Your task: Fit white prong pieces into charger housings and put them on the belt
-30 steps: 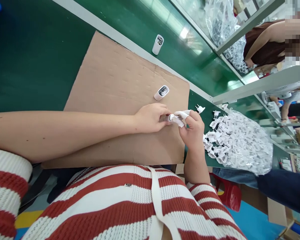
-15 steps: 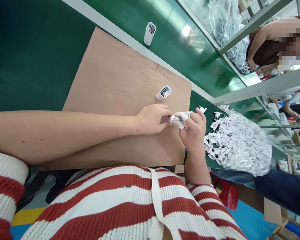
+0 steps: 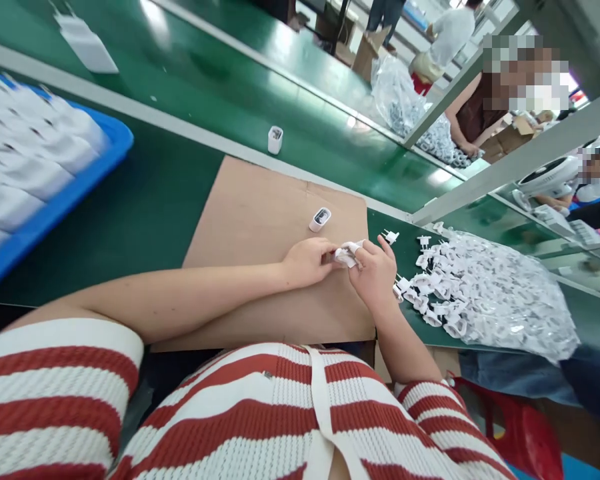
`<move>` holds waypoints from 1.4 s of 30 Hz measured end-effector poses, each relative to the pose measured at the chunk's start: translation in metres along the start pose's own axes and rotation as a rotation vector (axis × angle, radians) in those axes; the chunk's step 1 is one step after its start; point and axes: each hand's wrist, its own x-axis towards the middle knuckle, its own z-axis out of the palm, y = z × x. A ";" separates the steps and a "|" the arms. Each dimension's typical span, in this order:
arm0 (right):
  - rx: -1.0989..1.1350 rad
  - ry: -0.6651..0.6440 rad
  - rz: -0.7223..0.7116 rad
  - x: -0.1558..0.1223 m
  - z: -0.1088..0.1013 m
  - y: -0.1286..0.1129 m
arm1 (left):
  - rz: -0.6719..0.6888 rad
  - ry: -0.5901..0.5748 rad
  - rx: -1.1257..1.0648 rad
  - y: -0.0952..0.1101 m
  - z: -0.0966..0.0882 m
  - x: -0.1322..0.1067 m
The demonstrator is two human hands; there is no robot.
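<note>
My left hand (image 3: 307, 261) and my right hand (image 3: 375, 272) meet over the near right part of a brown cardboard sheet (image 3: 260, 220). Both pinch one small white plastic part (image 3: 344, 254) between their fingertips. White finger covers sit on my right hand's thumb and forefinger. A white charger shell (image 3: 320, 219) lies on the cardboard just beyond my hands. Another white shell (image 3: 275, 139) stands on the green belt further back.
A heap of white plug parts on clear plastic (image 3: 480, 293) lies right of the cardboard. A blue tray (image 3: 75, 183) of white shells sits at the left. Metal shelf rails (image 3: 505, 167) cross the right. Another person (image 3: 485, 107) works beyond them, by a plastic bag (image 3: 400, 93).
The view has lifted and swung left, bringing the blue tray and more of the belt into sight. My hands stay together on the white part over the cardboard.
</note>
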 end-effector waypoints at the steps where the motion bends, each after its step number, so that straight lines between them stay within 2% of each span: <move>1: 0.054 -0.009 0.006 0.000 0.001 0.001 | -0.001 -0.012 -0.001 0.001 -0.001 -0.001; 4: 0.359 -0.071 0.045 0.004 0.000 0.014 | 0.011 -0.043 0.027 0.008 -0.008 -0.007; 6: 0.493 -0.025 0.124 0.008 -0.001 0.035 | 0.051 -0.018 0.057 0.015 -0.019 -0.009; 8: 0.400 0.089 0.270 0.012 0.001 0.060 | 0.110 0.063 0.075 0.020 -0.037 -0.001; 10: 0.182 0.068 0.463 0.015 0.005 0.082 | 0.127 0.193 0.124 0.017 -0.060 0.022; 12: 0.052 -0.086 0.614 0.016 0.011 0.097 | 0.042 0.354 0.249 0.002 -0.084 0.059; 14: 0.043 -0.201 0.670 0.017 0.016 0.105 | -0.070 0.440 0.422 -0.022 -0.106 0.103; 17: 0.077 -0.203 0.665 0.020 0.020 0.106 | -0.242 0.451 0.640 -0.064 -0.131 0.157; 19: 0.116 -0.158 0.664 0.023 0.021 0.105 | -0.349 0.416 0.703 -0.084 -0.142 0.173; 21: 0.290 -0.031 0.676 0.025 0.020 0.102 | -0.405 0.379 0.719 -0.097 -0.150 0.173; 23: 0.666 0.145 0.716 0.029 0.016 0.096 | -0.386 0.378 0.729 -0.103 -0.157 0.162; 25: 1.147 0.227 0.749 0.032 0.010 0.086 | -0.324 0.513 0.719 -0.110 -0.165 0.148; 26: 1.369 0.206 0.753 0.033 0.006 0.080 | -0.336 0.616 0.685 -0.115 -0.171 0.142; 28: 1.690 0.078 0.740 0.035 -0.003 0.070 | -0.481 0.781 0.564 -0.127 -0.185 0.133; 29: 1.780 0.008 0.733 0.035 -0.007 0.066 | -0.582 0.812 0.499 -0.133 -0.193 0.131; 31: 1.847 -0.077 0.728 0.034 -0.012 0.061 | -0.724 0.795 0.434 -0.143 -0.207 0.130; 33: 1.816 -0.092 0.734 0.032 -0.014 0.059 | -0.712 0.800 0.457 -0.143 -0.216 0.127; 35: 1.745 -0.074 0.728 0.031 -0.013 0.057 | -0.590 0.846 0.528 -0.129 -0.213 0.116; 36: 1.703 -0.059 0.719 0.031 -0.012 0.055 | -0.486 0.864 0.568 -0.116 -0.206 0.107; 38: 1.593 -0.008 0.692 0.031 -0.011 0.049 | -0.213 0.857 0.614 -0.083 -0.180 0.078; 40: 1.437 0.053 0.670 0.030 -0.011 0.041 | 0.052 0.736 0.512 -0.044 -0.142 0.041; 42: 1.287 0.069 0.639 0.028 -0.011 0.033 | 0.193 0.429 0.314 -0.010 -0.100 0.006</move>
